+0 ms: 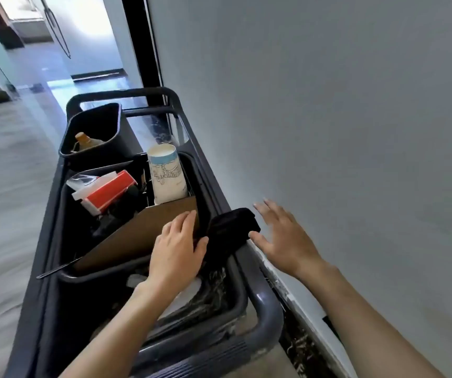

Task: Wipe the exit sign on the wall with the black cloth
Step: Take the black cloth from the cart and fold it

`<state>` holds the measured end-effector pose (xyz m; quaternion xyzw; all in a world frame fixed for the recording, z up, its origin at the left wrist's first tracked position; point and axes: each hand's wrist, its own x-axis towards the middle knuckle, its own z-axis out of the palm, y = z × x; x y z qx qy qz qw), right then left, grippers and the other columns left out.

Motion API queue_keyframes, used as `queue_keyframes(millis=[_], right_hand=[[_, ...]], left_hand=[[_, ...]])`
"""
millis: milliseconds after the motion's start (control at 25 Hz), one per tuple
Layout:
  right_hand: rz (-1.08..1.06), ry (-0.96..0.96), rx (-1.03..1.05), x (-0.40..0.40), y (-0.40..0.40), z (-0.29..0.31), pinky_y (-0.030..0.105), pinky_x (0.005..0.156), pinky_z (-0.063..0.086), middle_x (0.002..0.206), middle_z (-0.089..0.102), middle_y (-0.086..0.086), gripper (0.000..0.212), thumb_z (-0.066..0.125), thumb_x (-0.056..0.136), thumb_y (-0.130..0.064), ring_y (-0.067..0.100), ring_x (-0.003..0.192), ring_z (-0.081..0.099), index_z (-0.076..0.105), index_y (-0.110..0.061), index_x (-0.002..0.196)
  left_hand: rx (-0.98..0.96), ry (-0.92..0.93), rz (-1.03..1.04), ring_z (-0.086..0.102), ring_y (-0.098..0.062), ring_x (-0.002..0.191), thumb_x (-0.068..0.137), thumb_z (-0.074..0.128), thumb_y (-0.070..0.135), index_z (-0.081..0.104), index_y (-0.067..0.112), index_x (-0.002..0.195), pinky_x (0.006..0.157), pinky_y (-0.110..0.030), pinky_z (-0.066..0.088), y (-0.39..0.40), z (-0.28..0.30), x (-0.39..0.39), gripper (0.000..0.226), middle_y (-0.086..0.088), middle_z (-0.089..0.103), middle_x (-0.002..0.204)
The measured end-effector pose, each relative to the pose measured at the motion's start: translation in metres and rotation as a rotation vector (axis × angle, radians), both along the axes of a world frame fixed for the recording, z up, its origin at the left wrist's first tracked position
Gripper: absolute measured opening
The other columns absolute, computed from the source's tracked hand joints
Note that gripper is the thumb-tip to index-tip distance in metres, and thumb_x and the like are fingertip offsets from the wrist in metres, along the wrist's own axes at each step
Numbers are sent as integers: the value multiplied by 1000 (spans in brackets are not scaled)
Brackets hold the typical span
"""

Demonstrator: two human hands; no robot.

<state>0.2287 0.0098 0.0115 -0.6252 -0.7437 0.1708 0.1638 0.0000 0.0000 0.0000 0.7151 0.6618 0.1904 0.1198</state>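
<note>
- Both forearms reach in from the bottom edge, nearest the camera, over a dark cleaning cart [267, 304] that stands close against a grey wall [328, 105].
- Black cloth [231, 230]: bunched and draped over the cart's right rim, between the two hands. It has not been lifted.
- Left hand [177, 249]: its grip is loose, fingers spread, with the thumb touching the cloth's left edge; it has not closed on anything.
- Right hand [282, 236]: flat and spread, grip empty, thumb tip at the cloth's right edge, fingers just beside the wall.
- Progress, as I judge it: only the very start. Picking up the cloth, finding the sign and all the wiping are left.
- Exit sign: not in view anywhere; the visible stretch of wall is bare, so its place cannot be told.
- Hard to make out: the cart's bins hold a paper cup [166, 174], a red and white box [107, 192] and a cardboard sheet [137, 236], but the dark clutter beneath is unreadable.
- Whether the right palm touches the wall or the ledge below it cannot be told.
</note>
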Motion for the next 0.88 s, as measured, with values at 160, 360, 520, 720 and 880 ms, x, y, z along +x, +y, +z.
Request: queue_keyframes(millis=[160, 360, 520, 720, 880], right_hand=[[47, 0, -165, -14, 30, -29, 37, 121, 21, 168, 12, -4, 68, 53, 100, -39, 18, 153, 12, 19, -32, 158], [55, 106, -284, -18, 62, -47, 35, 119, 24, 166, 21, 0, 73, 60, 96, -26, 19, 151, 22, 22, -33, 157], [68, 133, -322, -19, 74, -56, 28, 109, 33, 149, 47, 3, 67, 64, 90, -11, 20, 135, 43, 40, -28, 150], [-114, 222, -256, -21, 63, -64, 21, 84, 36, 112, 59, -3, 48, 64, 83, -3, 18, 103, 54, 61, -28, 124], [-236, 393, -261, -14, 42, -51, 23, 79, 43, 97, 66, -7, 37, 70, 82, -3, 16, 92, 60, 65, -34, 102]], left_hand=[[-118, 8, -19, 38, -26, 132, 96, 49, 42, 30, 16, 149, 106, -39, 37, 12, -36, 11, 62, -4, 40, 150], [-173, 27, -19, 34, -24, 133, 94, 49, 48, 19, 21, 153, 109, -39, 33, 30, -60, 16, 72, -1, 37, 152], [-129, 10, -51, 38, -22, 128, 92, 56, 42, 33, 22, 148, 106, -35, 33, 34, -70, 19, 63, 2, 43, 146], [-40, -86, -63, 49, -21, 113, 88, 65, 22, 62, 19, 125, 97, -34, 40, 36, -70, 20, 37, 0, 59, 125], [-58, -145, -61, 52, -16, 105, 89, 61, 19, 65, 26, 112, 83, -27, 41, 34, -58, 21, 24, 7, 65, 106]])
